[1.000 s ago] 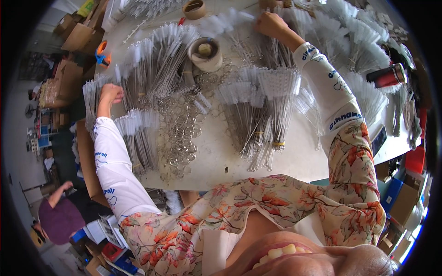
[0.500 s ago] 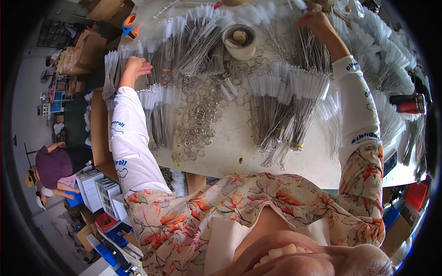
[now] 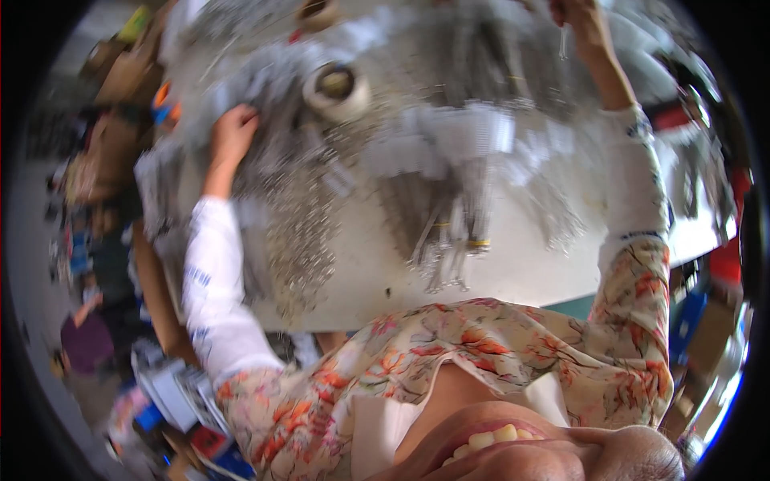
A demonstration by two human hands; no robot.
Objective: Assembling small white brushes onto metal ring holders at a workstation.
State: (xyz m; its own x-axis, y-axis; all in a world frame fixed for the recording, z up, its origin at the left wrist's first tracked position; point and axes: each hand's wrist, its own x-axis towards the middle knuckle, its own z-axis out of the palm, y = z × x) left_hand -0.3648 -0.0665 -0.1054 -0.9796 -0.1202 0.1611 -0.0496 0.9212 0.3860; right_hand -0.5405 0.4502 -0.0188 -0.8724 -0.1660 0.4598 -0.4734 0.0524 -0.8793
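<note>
My left hand [image 3: 233, 135] is closed, fingers curled together, above the left-hand heap of wire brushes [image 3: 277, 132]; whatever its fingertips hold, if anything, is blurred. Far right, my right hand [image 3: 584, 30] is raised at the upper edge with its fingers pinched. A thin, shiny strip [image 3: 564, 44] hangs just below these fingers, too blurred to name. Between my arms lie bundled wire brushes [image 3: 445, 152] with white bristle heads and twisted wire stems, tied with yellow bands. A pile of small metal rings [image 3: 301, 252] spreads to their left on the pale table [image 3: 365, 276].
A round white tub [image 3: 337, 100] stands among the brushes, near an orange tape dispenser [image 3: 166, 104]. More loose brushes [image 3: 553, 212] lie at the right. Cardboard boxes [image 3: 112, 156] are stacked beyond the table's left side, where a person in a purple top [image 3: 87, 343] is.
The view has swung, so the table's things appear farther left. My left hand's fingers have gone from extended to curled. My right hand has risen to the upper edge, away from the brush heap.
</note>
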